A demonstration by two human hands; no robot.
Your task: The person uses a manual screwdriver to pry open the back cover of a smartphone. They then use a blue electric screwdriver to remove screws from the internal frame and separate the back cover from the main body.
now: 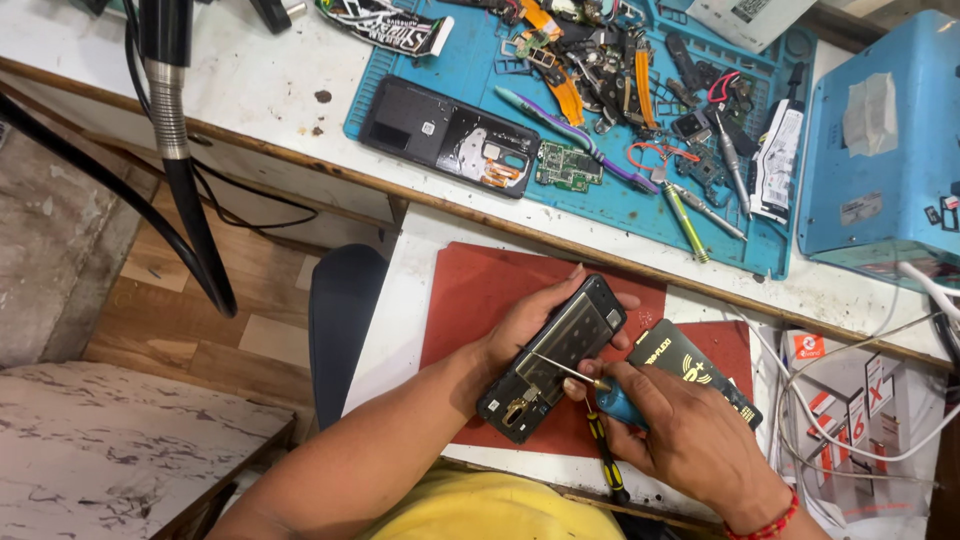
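Note:
My left hand (pixel 520 325) grips an opened black phone (pixel 555 355), back side up, tilted over a red mat (pixel 480 290). My right hand (pixel 680 435) holds a blue-handled screwdriver (pixel 615 400); its thin metal shaft lies across the phone's inner plate. A second screwdriver with a black and yellow handle (pixel 605 455) lies on the mat under my right hand. A black flat pack with gold print (pixel 690 370) rests on the mat just right of the phone.
On the upper bench a blue work mat (pixel 470 60) carries another opened phone (pixel 450 135), a green circuit board (pixel 567 165), flex cables, tweezers and a tube. A blue machine (pixel 885 150) stands at right. White cables and a printed box (pixel 850 420) lie below it. A black hose (pixel 185 170) hangs at left.

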